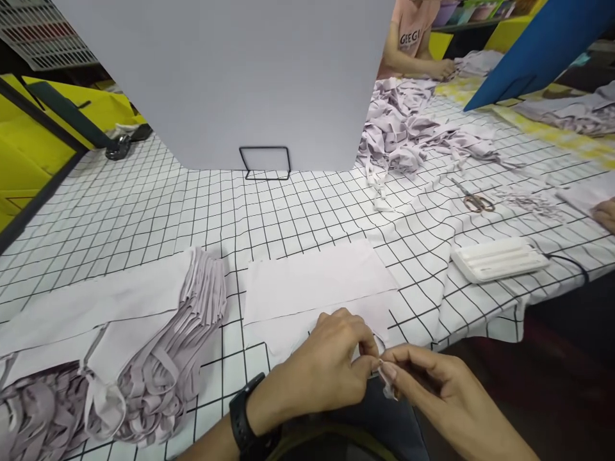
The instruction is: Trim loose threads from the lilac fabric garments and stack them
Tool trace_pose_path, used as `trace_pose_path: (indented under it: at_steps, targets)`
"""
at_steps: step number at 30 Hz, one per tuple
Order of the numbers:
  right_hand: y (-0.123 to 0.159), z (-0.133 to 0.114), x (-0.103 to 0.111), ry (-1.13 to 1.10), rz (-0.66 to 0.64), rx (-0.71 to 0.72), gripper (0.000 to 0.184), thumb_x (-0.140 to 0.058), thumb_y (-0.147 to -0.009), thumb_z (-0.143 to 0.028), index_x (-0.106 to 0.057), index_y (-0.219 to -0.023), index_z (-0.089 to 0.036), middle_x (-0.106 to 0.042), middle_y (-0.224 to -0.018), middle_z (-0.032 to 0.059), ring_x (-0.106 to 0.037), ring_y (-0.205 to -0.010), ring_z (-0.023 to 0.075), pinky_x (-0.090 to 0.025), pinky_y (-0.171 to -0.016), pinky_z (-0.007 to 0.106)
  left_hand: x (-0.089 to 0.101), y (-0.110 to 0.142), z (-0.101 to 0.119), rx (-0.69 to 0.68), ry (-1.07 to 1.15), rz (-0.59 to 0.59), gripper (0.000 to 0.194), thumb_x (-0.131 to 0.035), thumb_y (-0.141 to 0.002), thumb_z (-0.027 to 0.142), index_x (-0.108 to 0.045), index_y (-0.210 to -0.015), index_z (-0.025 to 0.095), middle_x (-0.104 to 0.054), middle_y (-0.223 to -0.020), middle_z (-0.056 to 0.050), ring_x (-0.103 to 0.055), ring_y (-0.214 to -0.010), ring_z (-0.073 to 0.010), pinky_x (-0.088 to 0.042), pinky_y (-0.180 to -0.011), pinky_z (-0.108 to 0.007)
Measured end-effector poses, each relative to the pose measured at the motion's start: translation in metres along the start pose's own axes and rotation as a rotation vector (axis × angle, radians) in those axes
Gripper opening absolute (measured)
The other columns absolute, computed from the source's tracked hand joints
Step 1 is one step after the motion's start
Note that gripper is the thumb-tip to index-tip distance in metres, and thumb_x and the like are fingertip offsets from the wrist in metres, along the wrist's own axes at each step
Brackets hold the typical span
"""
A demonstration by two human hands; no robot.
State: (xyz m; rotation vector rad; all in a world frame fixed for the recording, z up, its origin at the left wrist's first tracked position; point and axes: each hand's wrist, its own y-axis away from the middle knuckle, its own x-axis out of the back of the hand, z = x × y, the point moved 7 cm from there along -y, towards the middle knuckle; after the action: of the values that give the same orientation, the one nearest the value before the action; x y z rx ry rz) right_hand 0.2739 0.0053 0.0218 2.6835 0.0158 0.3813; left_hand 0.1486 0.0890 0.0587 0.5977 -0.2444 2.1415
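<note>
My left hand (331, 358), with a black watch (247, 410) on its wrist, pinches a bit of pale fabric at the table's front edge. Thumb to fingers, my right hand (427, 378) pinches the same small piece of fabric (388, 383), whose end hangs below the fingertips. Beyond the left hand lies a flat pale lilac fabric panel (317, 282) with a seam across it; whether the pinched bit belongs to this panel is hidden. To the left sits a thick stack of sewn fabric pieces (106, 288) with straps (158, 384) bunched along its front.
A white board (240, 77) stands on a wire holder (265, 163). Scissors (478, 202), thread scraps (533, 203) and a white ridged device (500, 259) with a cable lie right. Behind is a fabric heap (403, 121); a co-worker (413, 38) handles cloth. Another person's hand (604, 212) shows at right.
</note>
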Motion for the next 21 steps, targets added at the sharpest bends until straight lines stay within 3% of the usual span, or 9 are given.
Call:
trace_pose_path:
  at_steps: [3, 6, 11, 14, 21]
  targets:
    - [-0.008, -0.001, 0.001, -0.019, 0.004, -0.028, 0.033, -0.064, -0.091, -0.050, -0.070, -0.076, -0.022, -0.055, -0.065, -0.0008, -0.051, -0.063, 0.0151, -0.045, -0.059, 0.024, 0.005, -0.006, -0.003, 0.003, 0.025, -0.018, 0.015, -0.069, -0.085, 0.009, -0.061, -0.080, 0.021, -0.068, -0.085, 0.003, -0.062, -0.090, -0.0176, -0.051, -0.089, -0.036]
    - [-0.016, 0.002, 0.005, -0.120, 0.088, -0.082, 0.035, -0.067, -0.088, -0.054, -0.068, -0.074, -0.022, -0.052, -0.059, -0.0020, -0.048, -0.056, 0.0138, -0.044, -0.054, 0.024, 0.008, -0.013, -0.010, -0.033, -0.008, 0.009, 0.011, -0.066, -0.092, 0.016, -0.063, -0.082, 0.020, -0.067, -0.084, 0.001, -0.061, -0.088, -0.0177, -0.052, -0.082, -0.033]
    - [-0.032, 0.009, 0.016, -0.312, 0.287, -0.180, 0.038, -0.079, -0.076, -0.055, -0.069, -0.072, -0.019, -0.051, -0.053, -0.0031, -0.042, -0.048, 0.0105, -0.038, -0.045, 0.022, 0.011, -0.025, -0.024, -0.110, -0.502, 0.160, 0.009, -0.056, -0.096, 0.015, -0.064, -0.100, 0.016, -0.064, -0.106, -0.009, -0.056, -0.097, -0.0251, -0.053, -0.080, -0.042]
    - [-0.043, 0.010, 0.014, -0.372, 0.277, -0.215, 0.035, -0.081, -0.075, -0.051, -0.069, -0.070, -0.018, -0.056, -0.051, -0.0019, -0.048, -0.048, 0.0108, -0.042, -0.048, 0.022, 0.006, -0.031, -0.028, -0.138, -0.680, 0.149, 0.012, -0.053, -0.096, 0.012, -0.062, -0.090, 0.016, -0.063, -0.102, -0.009, -0.055, -0.092, -0.0248, -0.052, -0.075, -0.040]
    - [-0.061, 0.007, 0.005, -0.425, 0.286, -0.245, 0.037, -0.081, -0.073, -0.051, -0.068, -0.062, -0.017, -0.063, -0.053, 0.0011, -0.057, -0.049, 0.0112, -0.049, -0.050, 0.021, 0.009, -0.036, -0.033, -0.180, -0.657, 0.245, 0.019, -0.051, -0.094, 0.005, -0.061, -0.081, 0.017, -0.062, -0.090, -0.006, -0.054, -0.083, -0.0209, -0.045, -0.069, -0.035]
